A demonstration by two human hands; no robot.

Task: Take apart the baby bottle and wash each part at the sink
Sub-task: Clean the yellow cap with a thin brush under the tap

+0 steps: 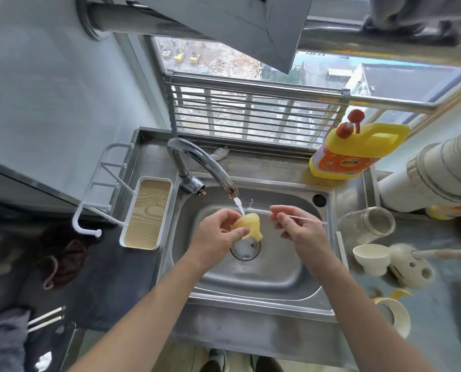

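Centrally, left hand (216, 234) holding nipple (246, 224), detergent label (343, 162) illegible

Nipple (246, 227): yellowish translucent silicone, pinched in left hand (216, 234) over sink (264, 280), water stream (239, 205) striking its wide base. Thin clear rod (308, 218), straw or brush unclear, pinched in right hand (299, 228). Bottle body (368, 224): clear, on its side on the counter (433, 312) right of sink. White cap (371, 260) mouth up, nearby.

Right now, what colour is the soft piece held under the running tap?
Pale translucent yellow. The head view shows the teat best, in the left hand.
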